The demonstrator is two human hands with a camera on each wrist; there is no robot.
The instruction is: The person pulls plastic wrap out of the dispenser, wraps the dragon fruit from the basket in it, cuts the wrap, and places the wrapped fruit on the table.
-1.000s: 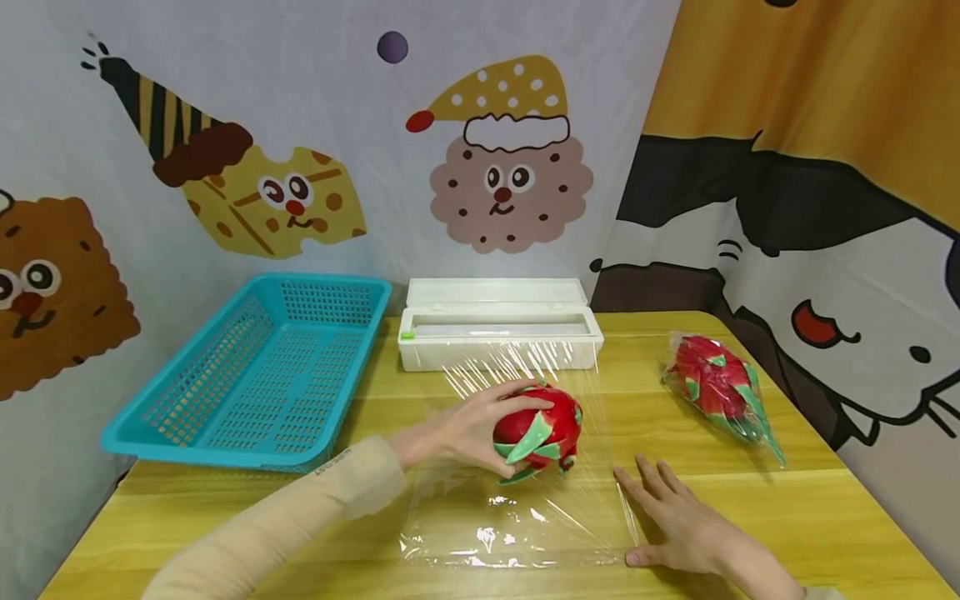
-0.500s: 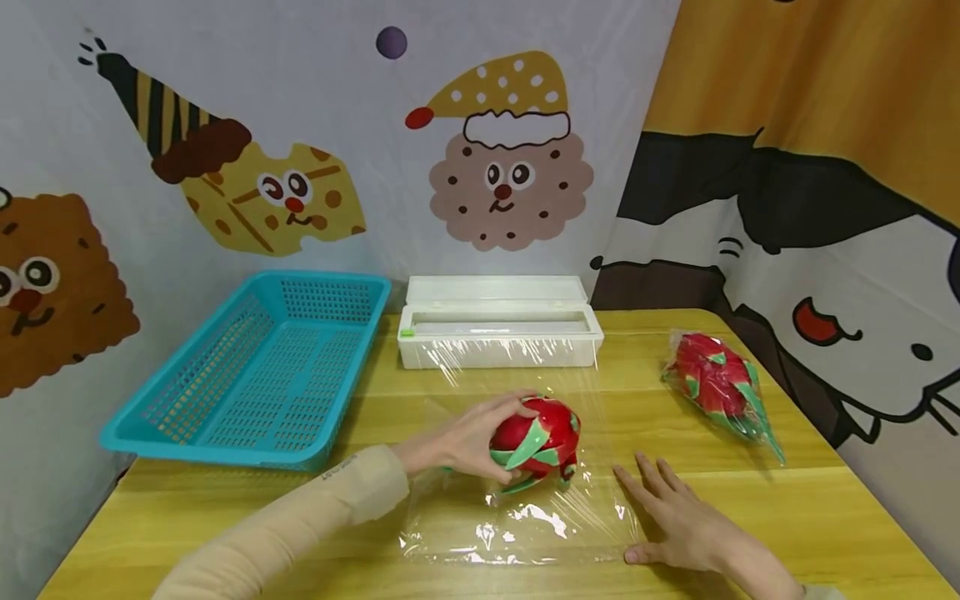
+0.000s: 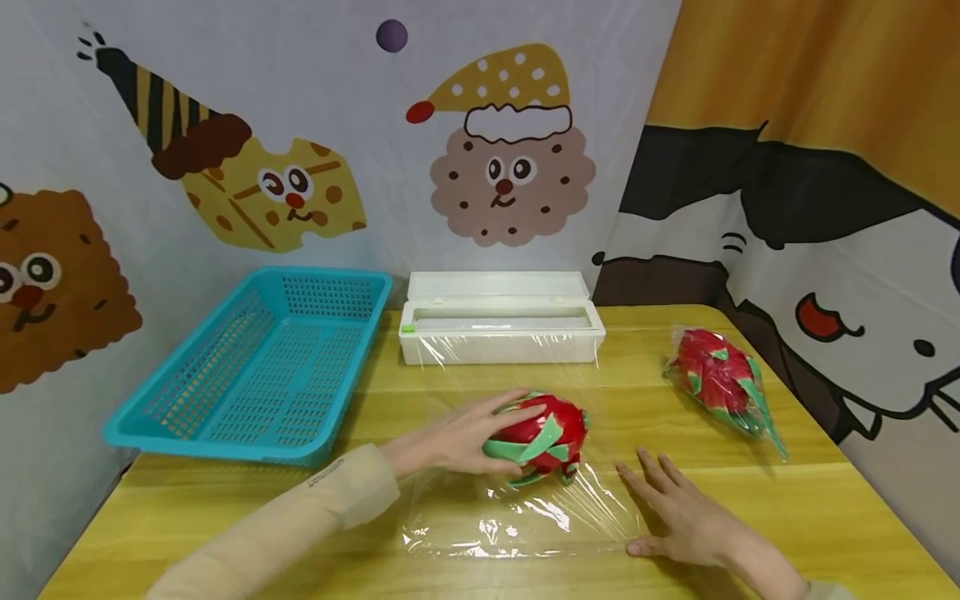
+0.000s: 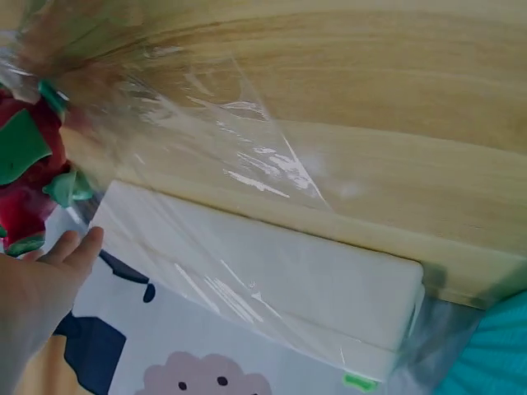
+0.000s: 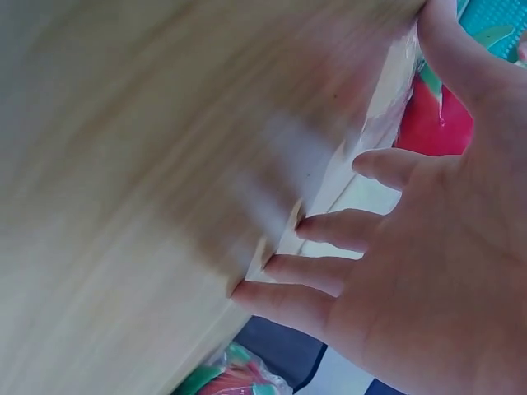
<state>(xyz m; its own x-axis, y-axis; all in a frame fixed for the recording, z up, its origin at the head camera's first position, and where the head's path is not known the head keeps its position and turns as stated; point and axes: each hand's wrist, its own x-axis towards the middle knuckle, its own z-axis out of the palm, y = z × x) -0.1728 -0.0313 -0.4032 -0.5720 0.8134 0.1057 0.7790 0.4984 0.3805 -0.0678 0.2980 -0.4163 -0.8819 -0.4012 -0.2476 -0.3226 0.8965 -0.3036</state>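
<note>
My left hand (image 3: 468, 437) grips a red dragon fruit (image 3: 566, 429) with green leaf tips, fingers across its top and thumb at its near side. Beneath the fruit, clear cling film (image 3: 517, 533) stretches over the table from a white dispenser box (image 3: 502, 347). With fingers spread, my right hand (image 3: 690, 517) rests on the table at the film's right edge, thumb at the near corner. The right wrist view shows those fingertips (image 5: 280, 265) touching the wood. In the left wrist view, the dragon fruit (image 4: 25, 156) is cut off by the frame's edge.
A second dragon fruit (image 3: 716, 375), wrapped in clear film, lies at the right of the table. On the left stands a blue perforated basket (image 3: 348, 375). The dispenser's lid (image 3: 498, 286) is raised, close to the patterned cloth (image 3: 322, 108) behind the table.
The dragon fruit, in my left hand, dipped slightly nearer, then shifted a little right and tilted. Creases in the film now run towards the right hand, which has stayed put.
</note>
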